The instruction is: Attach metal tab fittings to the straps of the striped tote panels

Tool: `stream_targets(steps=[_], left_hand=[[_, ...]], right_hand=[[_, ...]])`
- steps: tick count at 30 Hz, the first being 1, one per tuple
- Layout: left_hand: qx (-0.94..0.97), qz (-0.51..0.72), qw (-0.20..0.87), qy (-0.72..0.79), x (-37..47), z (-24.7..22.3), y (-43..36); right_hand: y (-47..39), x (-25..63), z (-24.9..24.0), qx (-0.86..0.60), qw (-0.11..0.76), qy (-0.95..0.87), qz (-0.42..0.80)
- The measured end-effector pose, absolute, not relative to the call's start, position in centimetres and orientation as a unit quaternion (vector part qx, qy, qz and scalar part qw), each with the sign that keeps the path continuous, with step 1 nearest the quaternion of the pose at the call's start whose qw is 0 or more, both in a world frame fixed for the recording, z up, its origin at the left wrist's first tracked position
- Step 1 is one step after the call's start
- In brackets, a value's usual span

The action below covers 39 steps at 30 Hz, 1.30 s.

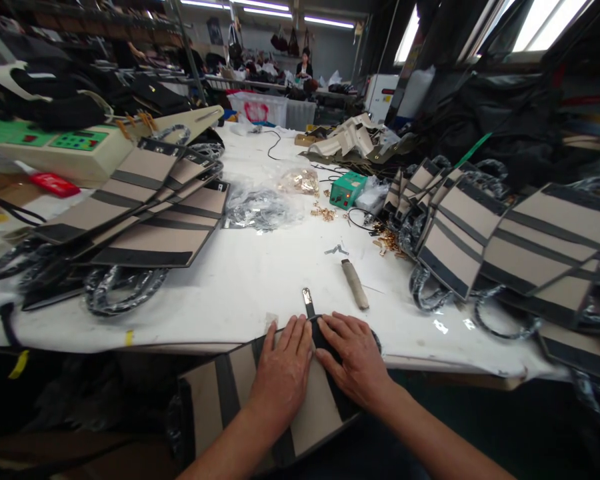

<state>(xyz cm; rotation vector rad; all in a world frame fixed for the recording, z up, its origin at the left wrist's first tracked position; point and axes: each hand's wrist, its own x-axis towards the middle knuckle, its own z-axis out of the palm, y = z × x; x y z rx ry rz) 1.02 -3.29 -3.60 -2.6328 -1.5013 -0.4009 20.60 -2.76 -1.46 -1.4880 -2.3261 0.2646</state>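
A beige bag panel with black bands [207,400] lies at the table's near edge, partly hanging over it. My left hand [285,363] rests flat on it with fingers stretched forward. My right hand [355,360] presses on the panel's black end band, its fingers laid out and slightly bent. Just beyond my fingertips, a short black tab with a shiny metal piece [307,297] sticks out from the panel's edge. Part of the band is hidden under my hands. A tool handle wrapped in beige material [355,285] lies on the table, ahead of my right hand.
Similar bag panels with plastic-wrapped handles are piled at left [150,230] and right [463,233]. Farther back are a green box with a lit lamp [349,190], a bag of metal parts [260,207] and loose gold-coloured pieces [325,213]. A person [305,65] is in the background.
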Motion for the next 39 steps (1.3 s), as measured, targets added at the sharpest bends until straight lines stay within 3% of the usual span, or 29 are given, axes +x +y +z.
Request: stream_targets(steps=[12,15,18,21,27,39], left_hand=[[-0.851,-0.167,-0.013,-0.498,0.9,-3.6,-3.2],[-0.856,-0.166,-0.025,-0.489,0.5,-3.5,-3.1],[-0.852,-0.180,-0.050,-0.489,0.3,-3.6,-3.0],[-0.844,-0.197,-0.074,-0.494,0.1,-3.7,-2.9],[-0.843,-0.204,-0.081,-0.491,-0.4,-3.5,-2.7],[-0.828,-0.227,-0.087,-0.505,-0.5,-3.7,-2.8]], right_hand=[[-2.4,20.6,0.0,-0.507,0.142,-0.846,0.088],[-2.1,21.4,0.0,-0.495,0.185,-0.840,0.127],[-0.5,23.1,0.0,-0.501,0.285,-0.798,0.178],[3.2,24.9,0.5,-0.555,0.334,-0.744,0.162],[13.1,26.3,1.4,-0.697,0.191,-0.679,0.131],[21.0,25.8,-1.4,-0.725,0.151,-0.653,0.156]])
